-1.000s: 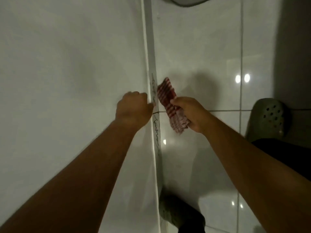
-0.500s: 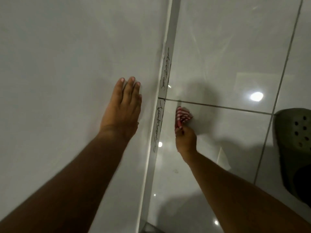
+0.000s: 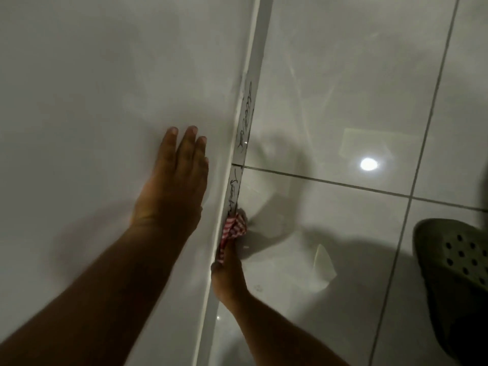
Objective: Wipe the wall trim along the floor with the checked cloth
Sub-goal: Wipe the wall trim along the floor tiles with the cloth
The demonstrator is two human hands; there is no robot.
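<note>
Red-checked cloth point(image 3: 233, 229) pressing against wall trim point(image 3: 239, 151) — right hand point(image 3: 228, 276) gripping it; left hand point(image 3: 171, 186) lying flat, fingers extended, on the wall point(image 3: 92, 88).

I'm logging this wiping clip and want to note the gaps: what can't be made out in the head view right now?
- Fingers of the right hand: hidden under the checked cloth and by the hand's own back.
- Dark scribbles on the wall trim: too small and blurred to read; the lowest ones are covered by the cloth.
- Green perforated shoe: cut off by the right edge.
- Left hand: its palm is flat against the wall, so its underside is hidden.
</note>
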